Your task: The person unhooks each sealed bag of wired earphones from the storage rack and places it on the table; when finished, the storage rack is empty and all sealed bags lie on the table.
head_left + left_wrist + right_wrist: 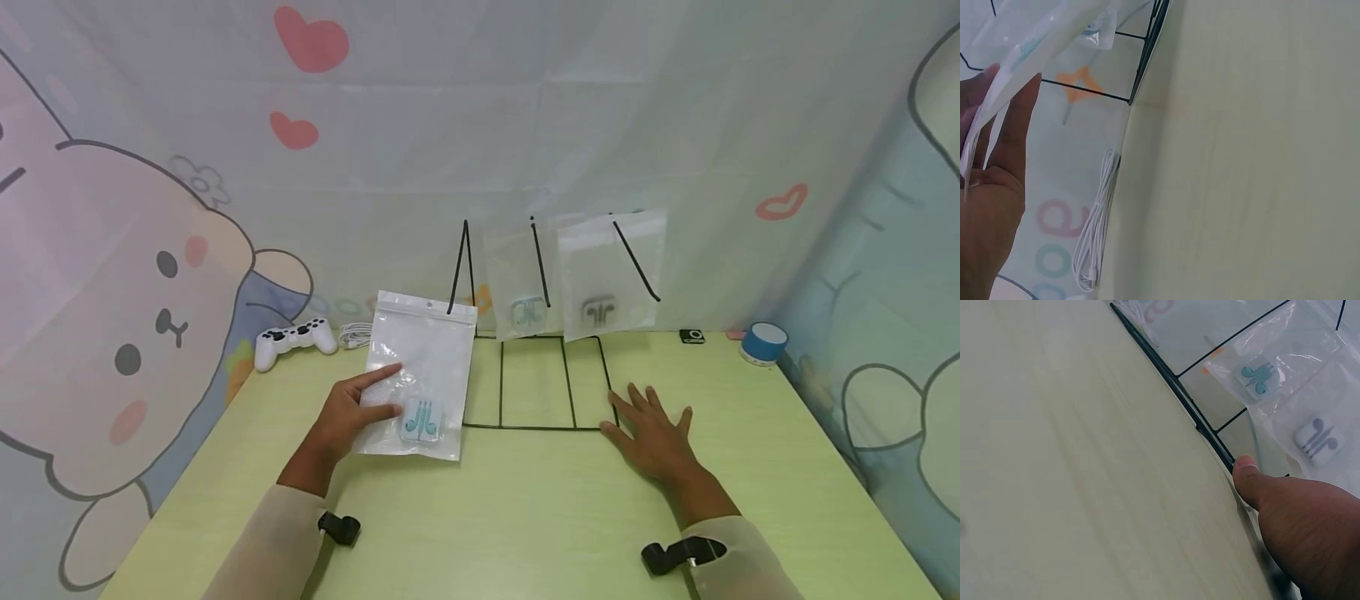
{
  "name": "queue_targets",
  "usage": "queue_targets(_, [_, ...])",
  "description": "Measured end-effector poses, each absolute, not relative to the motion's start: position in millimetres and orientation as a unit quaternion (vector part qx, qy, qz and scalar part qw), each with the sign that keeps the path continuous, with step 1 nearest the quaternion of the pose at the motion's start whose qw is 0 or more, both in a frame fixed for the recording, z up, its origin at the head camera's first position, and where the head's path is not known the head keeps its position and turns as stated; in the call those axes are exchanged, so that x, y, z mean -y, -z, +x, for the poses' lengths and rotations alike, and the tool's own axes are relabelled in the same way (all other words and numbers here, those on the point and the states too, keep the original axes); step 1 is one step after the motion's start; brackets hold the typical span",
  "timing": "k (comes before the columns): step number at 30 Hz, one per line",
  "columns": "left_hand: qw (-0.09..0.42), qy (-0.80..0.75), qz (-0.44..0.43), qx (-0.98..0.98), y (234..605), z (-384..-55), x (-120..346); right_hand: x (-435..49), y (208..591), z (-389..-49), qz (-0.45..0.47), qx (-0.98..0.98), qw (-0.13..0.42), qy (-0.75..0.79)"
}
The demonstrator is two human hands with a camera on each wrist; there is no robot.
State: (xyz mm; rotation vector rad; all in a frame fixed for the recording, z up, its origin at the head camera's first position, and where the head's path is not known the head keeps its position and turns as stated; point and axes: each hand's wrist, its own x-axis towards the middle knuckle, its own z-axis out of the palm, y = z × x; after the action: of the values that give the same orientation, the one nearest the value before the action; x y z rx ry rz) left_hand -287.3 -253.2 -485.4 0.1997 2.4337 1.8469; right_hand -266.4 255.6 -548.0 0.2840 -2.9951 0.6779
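My left hand (341,421) holds a white zip bag (390,350), thumb and forefinger on its front and other fingers behind. Teal earphones in a clear case (422,419) show low in that bag. Its top edge meets the tip of the left hook of a black wire rack (532,428); whether the hook passes through the bag's hole I cannot tell. From the other hooks hang a bag with pale teal earphones (528,312) and a bag with dark earphones (600,311). Fingers spread, my right hand (656,437) touches the rack's front right corner.
At the back left lie a white game controller (296,340) and a coiled white cable (356,335). Toward the back right are a small black device (692,337) and a blue-and-white cylinder (764,342). A printed curtain (450,108) stands behind the table (487,517).
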Motion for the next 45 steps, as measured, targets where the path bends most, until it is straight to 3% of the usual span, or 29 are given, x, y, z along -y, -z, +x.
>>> queue_targets(25, [0.103, -0.619, 0.043, -0.777, 513, -332, 270, -255, 543, -263, 0.094, 0.969, 0.028, -0.227])
queue_targets(45, [0.114, -0.561, 0.0, -0.82, 514, -328, 270, -254, 543, -263, 0.093, 0.97, 0.025, -0.222])
